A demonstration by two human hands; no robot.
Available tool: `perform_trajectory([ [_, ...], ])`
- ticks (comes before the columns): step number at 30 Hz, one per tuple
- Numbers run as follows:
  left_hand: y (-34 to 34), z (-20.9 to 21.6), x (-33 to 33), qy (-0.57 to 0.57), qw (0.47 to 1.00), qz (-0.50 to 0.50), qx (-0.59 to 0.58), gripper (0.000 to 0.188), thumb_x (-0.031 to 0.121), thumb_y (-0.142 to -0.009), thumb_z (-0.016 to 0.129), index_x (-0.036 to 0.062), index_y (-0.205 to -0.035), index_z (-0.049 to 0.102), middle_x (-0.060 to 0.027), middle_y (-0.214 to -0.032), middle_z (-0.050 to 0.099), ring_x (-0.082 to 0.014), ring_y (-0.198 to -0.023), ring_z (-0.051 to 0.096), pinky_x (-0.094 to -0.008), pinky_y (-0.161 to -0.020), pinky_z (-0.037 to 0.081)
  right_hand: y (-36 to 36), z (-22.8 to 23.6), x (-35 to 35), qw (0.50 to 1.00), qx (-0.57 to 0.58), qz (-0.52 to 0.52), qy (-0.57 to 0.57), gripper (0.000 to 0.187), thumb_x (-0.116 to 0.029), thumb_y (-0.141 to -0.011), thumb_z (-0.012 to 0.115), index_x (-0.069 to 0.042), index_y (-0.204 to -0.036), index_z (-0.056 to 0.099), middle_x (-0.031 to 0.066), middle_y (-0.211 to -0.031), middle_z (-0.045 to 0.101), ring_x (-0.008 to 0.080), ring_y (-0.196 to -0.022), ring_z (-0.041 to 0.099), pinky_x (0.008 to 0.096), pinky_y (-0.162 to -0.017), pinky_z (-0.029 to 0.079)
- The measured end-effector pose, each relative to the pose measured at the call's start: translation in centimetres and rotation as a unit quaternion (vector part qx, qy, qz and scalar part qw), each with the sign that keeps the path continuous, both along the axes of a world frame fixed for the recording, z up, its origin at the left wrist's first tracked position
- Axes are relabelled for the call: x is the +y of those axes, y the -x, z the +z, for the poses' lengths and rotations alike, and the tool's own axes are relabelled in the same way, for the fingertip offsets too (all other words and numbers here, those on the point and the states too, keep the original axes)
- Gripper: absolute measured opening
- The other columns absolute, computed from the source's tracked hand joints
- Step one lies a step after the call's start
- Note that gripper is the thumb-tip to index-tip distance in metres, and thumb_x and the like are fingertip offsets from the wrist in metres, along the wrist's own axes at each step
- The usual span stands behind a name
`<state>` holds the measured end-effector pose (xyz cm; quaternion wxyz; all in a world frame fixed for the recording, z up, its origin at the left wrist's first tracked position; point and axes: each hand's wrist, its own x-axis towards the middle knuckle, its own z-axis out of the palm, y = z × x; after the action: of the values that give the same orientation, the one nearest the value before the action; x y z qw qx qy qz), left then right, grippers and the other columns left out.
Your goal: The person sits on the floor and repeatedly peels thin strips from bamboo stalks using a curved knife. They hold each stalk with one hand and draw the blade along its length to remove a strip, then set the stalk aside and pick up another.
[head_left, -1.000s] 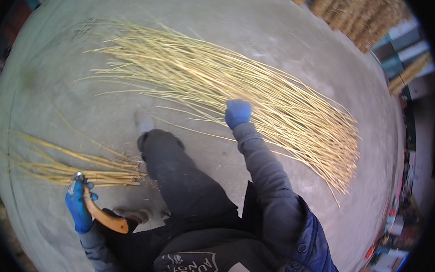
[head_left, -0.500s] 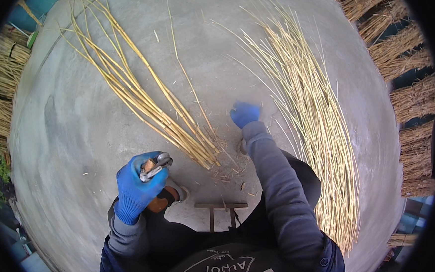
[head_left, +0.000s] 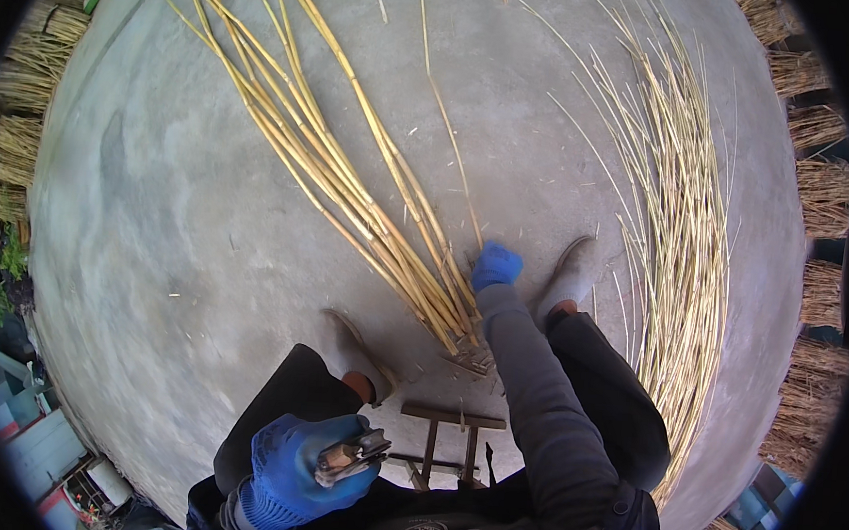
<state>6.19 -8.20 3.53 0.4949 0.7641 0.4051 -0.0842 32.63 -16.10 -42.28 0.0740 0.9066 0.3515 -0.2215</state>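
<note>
My left hand (head_left: 310, 467), in a blue knit glove, is closed around a small metal tool with a brownish wooden part (head_left: 349, 458), low in front of my lap. The tool's exact kind is unclear. My right hand (head_left: 496, 266), gloved in blue too, reaches down between my feet. Its fingers are closed at the lower end of a thin dry stalk (head_left: 451, 135), which stretches away over the floor. Just left of that stalk lies a loose bunch of thicker yellow-brown stalks (head_left: 350, 207), their butt ends toward me.
A large pile of thin pale stalks (head_left: 683, 252) lies to my right. Near my feet stands a low wooden stool-like frame (head_left: 453, 417), beside scattered chips. Tied straw bundles (head_left: 817, 124) line the right edge of the concrete floor (head_left: 154, 229), and more bundles (head_left: 21, 104) the left.
My right hand has moved left onto the thin stalk and closed on it. My left hand has come lower and nearer to my body with the tool. The view has shifted.
</note>
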Motion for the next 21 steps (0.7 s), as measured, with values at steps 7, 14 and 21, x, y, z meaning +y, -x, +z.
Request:
perform_trajectory([
  [7,-0.7,0.9,-0.7,-0.008,0.999,0.03,0.016,0.024,0.02,-0.077,0.081,0.007,-0.095,0.073,-0.0087,-0.076,0.071,-0.0246,-0.065,0.07,-0.0327,-0.062,0.054,-1.2,3.8,-2.5,0.995,0.088,0.038,-0.042,0.027,-0.032,-0.085,0.067,-0.012,-0.1,0.075,0.016,-0.099,0.075,0.036,-0.089,0.073,0.0467,-0.077,0.055],
  [14,0.7,-0.3,-3.1,0.123,0.966,0.195,-0.116,0.031,0.019,-0.085,0.08,-0.0032,-0.103,0.07,-0.011,-0.083,0.074,-0.0156,-0.073,0.073,-0.0288,-0.065,0.057,-2.7,17.2,-2.3,0.912,0.362,0.02,-0.192,0.041,-0.045,-0.089,0.07,-0.005,-0.1,0.074,0.0168,-0.089,0.074,0.0264,-0.081,0.07,0.0391,-0.076,0.056],
  [21,1.2,-0.3,-6.7,0.324,0.919,0.141,-0.174,0.029,0.011,-0.096,0.065,-0.0082,-0.118,0.064,-0.0187,-0.096,0.073,-0.0213,-0.074,0.072,-0.0314,-0.061,0.061,0.4,33.9,-6.5,0.742,0.557,-0.081,-0.364,0.027,-0.028,-0.093,0.076,-0.003,-0.1,0.074,0.004,-0.085,0.071,0.0095,-0.072,0.062,0.027,-0.064,0.053],
])
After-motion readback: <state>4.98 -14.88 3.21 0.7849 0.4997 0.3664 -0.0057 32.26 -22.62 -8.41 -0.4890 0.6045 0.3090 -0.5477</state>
